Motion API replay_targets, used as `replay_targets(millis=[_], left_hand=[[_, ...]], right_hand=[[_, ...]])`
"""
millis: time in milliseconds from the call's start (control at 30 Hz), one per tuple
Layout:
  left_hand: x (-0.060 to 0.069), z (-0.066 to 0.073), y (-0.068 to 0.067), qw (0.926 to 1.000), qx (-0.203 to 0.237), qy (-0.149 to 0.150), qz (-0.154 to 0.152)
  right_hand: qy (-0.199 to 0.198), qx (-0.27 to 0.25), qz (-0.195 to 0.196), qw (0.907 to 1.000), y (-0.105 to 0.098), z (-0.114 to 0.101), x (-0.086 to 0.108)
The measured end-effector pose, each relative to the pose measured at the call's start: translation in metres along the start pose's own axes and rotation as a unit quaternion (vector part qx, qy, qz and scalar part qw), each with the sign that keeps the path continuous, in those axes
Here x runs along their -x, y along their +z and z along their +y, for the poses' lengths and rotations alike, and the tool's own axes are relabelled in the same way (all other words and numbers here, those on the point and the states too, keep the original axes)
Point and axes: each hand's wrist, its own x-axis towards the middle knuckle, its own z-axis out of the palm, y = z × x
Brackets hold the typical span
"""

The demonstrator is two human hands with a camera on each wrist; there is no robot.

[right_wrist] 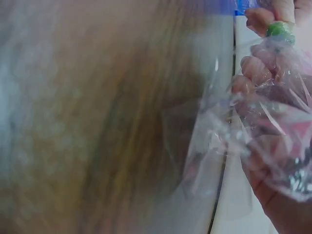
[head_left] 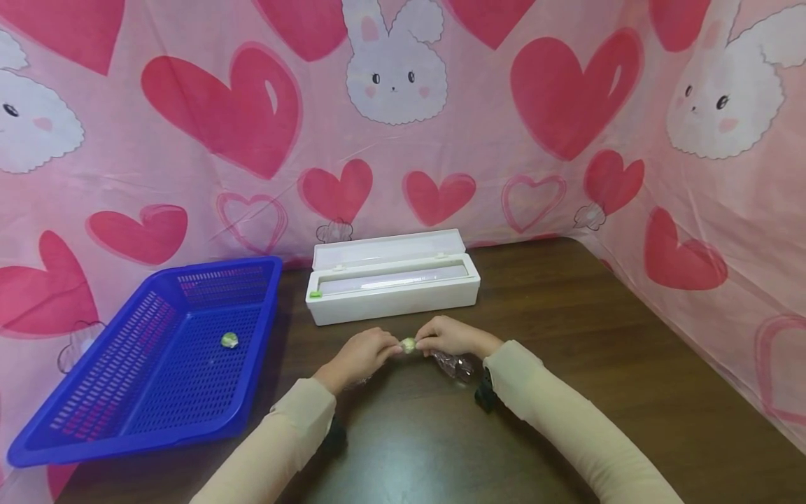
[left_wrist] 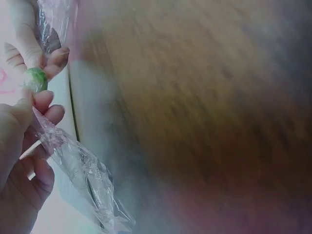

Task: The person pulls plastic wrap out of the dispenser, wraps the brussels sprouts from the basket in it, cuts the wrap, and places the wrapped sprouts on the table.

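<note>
Between the two hands, over the table, is a small round green item (head_left: 408, 345) that looks like a Brussels sprout, wrapped in clear plastic wrap (left_wrist: 90, 173). My left hand (head_left: 363, 355) pinches the wrap close against the item's left side, and a crumpled tail of film hangs past the fingers. My right hand (head_left: 455, 337) pinches the wrap at the right side. Its loose end (head_left: 455, 366) trails below that hand and covers much of it in the right wrist view. Fingertips partly hide the green item.
A blue plastic basket (head_left: 252, 364) stands at the left, with a similar small green item (head_left: 229, 340) inside. Behind the hands sits a white wrap dispenser box (head_left: 397, 302), its lid (head_left: 390, 248) raised, with a film roll inside. The brown table (head_left: 598, 336) meets a pink heart-patterned cloth (head_left: 491, 140).
</note>
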Motion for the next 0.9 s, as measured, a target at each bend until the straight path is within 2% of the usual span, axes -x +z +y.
replay_targets(millis=[100,167,333,433,567,700,833,900], left_hand=[[0.0001,-0.0005,0.0001,0.9999,0.003,0.013,0.008],[0.0002,-0.0012,0.0010,0.9999,0.005,0.009,0.008],[0.0012,-0.0004,0.0017,0.9997,0.003,-0.024,-0.003],[0.0013,0.0015,0.0002,0.9994,0.008,-0.034,0.006],[0.0006,0.0025,-0.0031,0.9962,0.023,-0.060,0.059],[0.0000,0.0042,-0.0056,0.9868,0.044,-0.095,0.124],[-0.0009,0.0066,-0.0051,0.9762,0.084,-0.091,0.178],[-0.0011,0.0075,-0.0041,0.9722,0.112,-0.095,0.182]], right_hand=[[-0.005,0.010,0.007,0.9999,0.0009,0.0021,-0.0006],[-0.007,0.012,0.011,0.9998,0.0012,0.0020,-0.0006],[0.002,0.002,0.020,0.9998,0.0018,-0.0002,-0.0005],[0.016,0.003,0.023,0.9996,0.0017,0.0000,-0.0002],[0.027,0.007,0.029,0.9992,0.0004,0.0026,0.0015],[0.034,-0.011,0.036,0.9987,-0.0011,0.0053,0.0038],[0.062,-0.042,0.043,0.9963,-0.0029,0.0057,0.0059],[0.082,-0.061,0.049,0.9936,-0.0036,0.0060,0.0069]])
